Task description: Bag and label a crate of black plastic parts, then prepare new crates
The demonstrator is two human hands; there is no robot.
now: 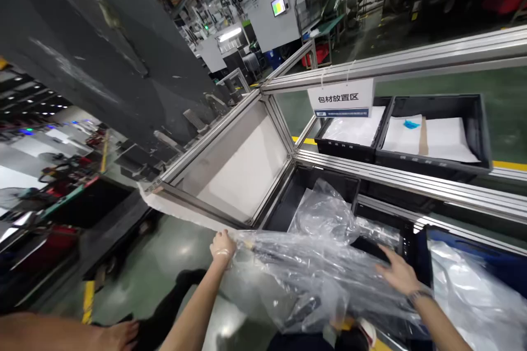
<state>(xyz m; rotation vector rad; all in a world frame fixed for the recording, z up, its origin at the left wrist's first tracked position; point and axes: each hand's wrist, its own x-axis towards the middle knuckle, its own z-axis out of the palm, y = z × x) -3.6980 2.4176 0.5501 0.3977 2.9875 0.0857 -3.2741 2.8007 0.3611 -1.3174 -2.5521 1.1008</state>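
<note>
A large clear plastic bag (304,258) is stretched out in front of me, over the floor and the near edge of the rack. My left hand (222,245) is closed on its left end. At the bag's right side my right hand (397,270) has its fingers spread; whether the palm touches the film I cannot tell. Behind the bag, more crumpled clear plastic (325,214) lies in a black bin (280,214) on the lower level. To the right of my right hand, clear plastic film (465,279) spills over a dark blue bin (489,255).
An aluminium-profile rack (411,173) with a white side panel (247,164) frames the bins. A hanging sign (341,98) partly covers upper black crates (486,137). Another person's hand (119,334) shows at lower left. A dark pillar (123,55) stands left of the rack.
</note>
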